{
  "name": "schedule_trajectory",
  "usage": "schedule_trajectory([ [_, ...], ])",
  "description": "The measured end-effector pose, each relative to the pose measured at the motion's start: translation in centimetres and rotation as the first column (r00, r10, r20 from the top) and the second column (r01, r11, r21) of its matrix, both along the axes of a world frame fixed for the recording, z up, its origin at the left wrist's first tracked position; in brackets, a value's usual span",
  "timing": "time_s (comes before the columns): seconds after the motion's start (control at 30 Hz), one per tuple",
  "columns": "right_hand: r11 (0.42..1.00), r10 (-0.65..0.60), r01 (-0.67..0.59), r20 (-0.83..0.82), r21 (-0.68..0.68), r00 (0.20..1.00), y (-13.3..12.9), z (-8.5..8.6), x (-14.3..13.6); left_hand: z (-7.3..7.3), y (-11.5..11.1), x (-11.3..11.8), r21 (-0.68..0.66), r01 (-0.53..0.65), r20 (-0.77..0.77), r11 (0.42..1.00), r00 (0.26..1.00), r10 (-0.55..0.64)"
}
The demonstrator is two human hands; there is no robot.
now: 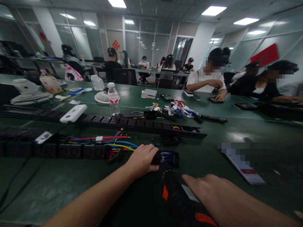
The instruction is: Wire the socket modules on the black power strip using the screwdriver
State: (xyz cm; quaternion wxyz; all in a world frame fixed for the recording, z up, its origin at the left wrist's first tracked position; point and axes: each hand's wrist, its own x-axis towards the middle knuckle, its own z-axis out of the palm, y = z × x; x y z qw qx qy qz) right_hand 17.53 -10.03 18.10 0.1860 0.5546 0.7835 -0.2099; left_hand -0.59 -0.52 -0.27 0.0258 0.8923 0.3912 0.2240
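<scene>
1. The left hand point(143, 159) is on the small black box point(174, 158), at its left end; the grip of this hand is closed around that end, with the wires point(125, 146) coming to the table just behind the fingers.
2. The right hand point(205, 190) has its grip wrapped on the black and orange power screwdriver point(177, 192); the front of this tool points away from the person and meets the near side of the small black box; the exact point of contact is too dark to tell.
3. The small black box lies on the green table point(99, 189), in front of the person; the near power strip point(49, 149) is to the left of it, and red, blue, yellow and green wires come out from the strip's right end.
4. Behind is the far power strip point(132, 123), long and black, with a white device point(74, 113) resting on it; a water bottle point(113, 99) stands upright just beyond this strip.
5. To the right, a phone point(246, 165) lies flat; further back are red scissors point(180, 103) and a white box point(149, 93); a person in a white shirt point(205, 77) works at the far side.
</scene>
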Motion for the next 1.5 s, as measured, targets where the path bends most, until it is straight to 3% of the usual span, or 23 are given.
schedule_trajectory([
  [0.2, 0.999, 0.041, -0.041, -0.034, -0.024, 0.999, 0.1, 0.3, -0.7, -0.2, 0.0, 0.0, 0.02, 0.003, 0.013, 1.0, 1.0, -0.003],
  [0.37, 0.991, 0.097, -0.094, 0.032, -0.092, 0.995, 0.5, 1.2, -0.2, -0.3, 0.0, 0.0, 0.032, 0.013, 0.019, 0.999, 1.0, -0.014],
  [0.53, 0.996, 0.091, -0.091, -0.007, -0.006, 0.996, -0.3, 1.5, 0.0, -0.5, 0.0, 0.0, 0.029, 0.007, 0.037, 1.0, 0.999, -0.008],
  [0.63, 0.99, 0.134, -0.134, -0.009, -0.041, 0.991, -0.5, 1.3, 0.1, -0.6, 0.0, 0.0, 0.032, 0.007, 0.037, 0.999, 0.999, -0.008],
  [0.93, 0.992, 0.12, -0.121, -0.043, -0.021, 0.992, -0.4, 1.2, 0.2, -0.6, 0.1, 0.0, 0.038, 0.009, 0.026, 0.999, 1.0, -0.01],
  [1.1, 0.99, 0.087, -0.076, -0.087, 0.118, 0.992, -1.4, 1.2, 0.6, -0.7, 0.1, 0.0, 0.039, 0.007, 0.03, 0.999, 1.0, -0.008],
  [1.5, 0.995, 0.062, -0.06, -0.019, 0.085, 0.998, -1.3, 1.0, -0.2, -0.3, -0.1, 0.0, 0.022, -0.004, 0.026, 1.0, 1.0, 0.003],
])
